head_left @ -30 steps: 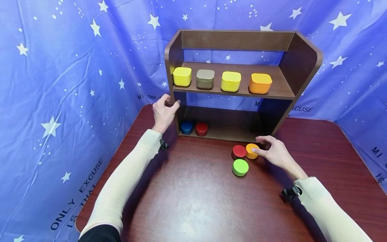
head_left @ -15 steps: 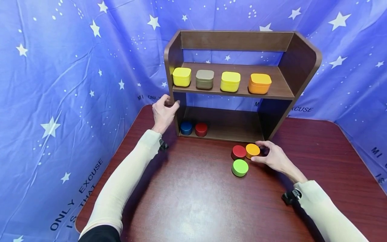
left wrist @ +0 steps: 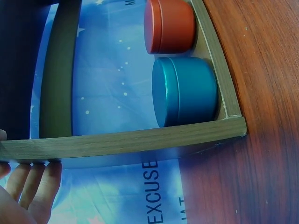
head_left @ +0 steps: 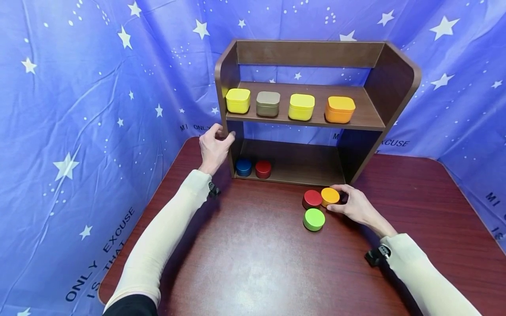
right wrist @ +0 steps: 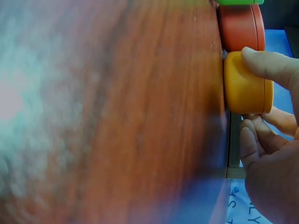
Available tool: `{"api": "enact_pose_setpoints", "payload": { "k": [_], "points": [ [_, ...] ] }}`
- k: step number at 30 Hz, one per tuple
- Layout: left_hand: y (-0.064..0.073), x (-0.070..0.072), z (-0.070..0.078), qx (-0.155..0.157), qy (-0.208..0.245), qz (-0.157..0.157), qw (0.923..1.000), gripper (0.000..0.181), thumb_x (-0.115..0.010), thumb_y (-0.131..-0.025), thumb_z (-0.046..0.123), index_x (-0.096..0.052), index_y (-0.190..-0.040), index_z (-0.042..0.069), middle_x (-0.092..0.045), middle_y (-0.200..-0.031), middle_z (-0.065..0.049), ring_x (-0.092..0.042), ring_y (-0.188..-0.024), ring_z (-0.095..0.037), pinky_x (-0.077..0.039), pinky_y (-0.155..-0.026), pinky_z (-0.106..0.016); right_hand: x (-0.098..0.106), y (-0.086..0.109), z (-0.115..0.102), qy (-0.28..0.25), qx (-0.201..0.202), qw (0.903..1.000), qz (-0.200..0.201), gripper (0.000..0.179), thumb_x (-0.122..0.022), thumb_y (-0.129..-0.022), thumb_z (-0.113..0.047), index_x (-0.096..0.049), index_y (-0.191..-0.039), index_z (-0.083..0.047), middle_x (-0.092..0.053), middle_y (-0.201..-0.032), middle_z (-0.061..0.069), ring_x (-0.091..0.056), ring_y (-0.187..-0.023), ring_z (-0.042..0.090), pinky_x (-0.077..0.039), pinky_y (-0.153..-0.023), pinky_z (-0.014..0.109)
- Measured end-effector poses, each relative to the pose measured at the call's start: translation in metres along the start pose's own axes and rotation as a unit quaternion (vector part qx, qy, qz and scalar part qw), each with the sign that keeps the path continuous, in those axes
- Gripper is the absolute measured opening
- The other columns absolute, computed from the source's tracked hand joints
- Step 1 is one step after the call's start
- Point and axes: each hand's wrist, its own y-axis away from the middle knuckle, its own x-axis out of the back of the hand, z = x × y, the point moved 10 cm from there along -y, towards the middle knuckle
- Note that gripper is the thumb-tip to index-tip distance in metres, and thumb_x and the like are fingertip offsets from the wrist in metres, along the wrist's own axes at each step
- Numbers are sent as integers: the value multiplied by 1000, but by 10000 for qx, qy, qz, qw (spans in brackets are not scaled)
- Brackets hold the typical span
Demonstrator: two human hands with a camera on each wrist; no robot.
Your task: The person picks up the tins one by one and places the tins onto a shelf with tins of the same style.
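My left hand (head_left: 215, 147) grips the left side panel of the brown wooden shelf (head_left: 312, 120), its fingers on the outer face (left wrist: 30, 191). My right hand (head_left: 357, 204) holds an orange round tin (head_left: 330, 197) on the table, thumb on its near side and fingers at its right and far side. In the right wrist view the thumb touches the orange tin (right wrist: 245, 88) and the fingertips are partly hidden under it. A red round tin (head_left: 312, 199) stands against its left, and a green round tin (head_left: 314, 219) stands in front of them.
On the lower shelf, a blue tin (head_left: 243, 167) and another red tin (head_left: 263, 169) stand at the left. The upper shelf bears two yellow boxes (head_left: 301, 106), a grey-brown box (head_left: 268, 104) and an orange box (head_left: 340, 109). A starry blue curtain (head_left: 99, 109) surrounds the table.
My right thumb has come off the orange tin's top and now lies against its near side. The right hand has moved slightly nearer me. My left hand keeps its place on the shelf.
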Motion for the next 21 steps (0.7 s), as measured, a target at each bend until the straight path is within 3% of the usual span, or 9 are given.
{"api": "enact_pose_setpoints", "payload": {
  "k": [10, 21],
  "points": [
    [1, 1, 1, -37, 67, 70, 9999, 24, -82, -87, 27, -72, -90, 6, -80, -88, -16, -74, -84, -32, -50, -79, -35, -1, 1, 5, -67, -69, 9999, 40, 64, -91, -86, -22, -65, -138, 4, -73, -124, 27, -63, -99, 31, -48, -82, 27],
    [1, 0, 0, -13, 33, 47, 10000, 24, -82, -87, 28, -72, -91, 6, -81, -90, -16, -75, -86, -34, -51, -80, -37, 1, 3, 5, -146, -182, 9997, 89, 63, -92, -85, -23, -66, -136, 4, -73, -120, 25, -63, -96, 30, -48, -79, 24]
  ]
}}
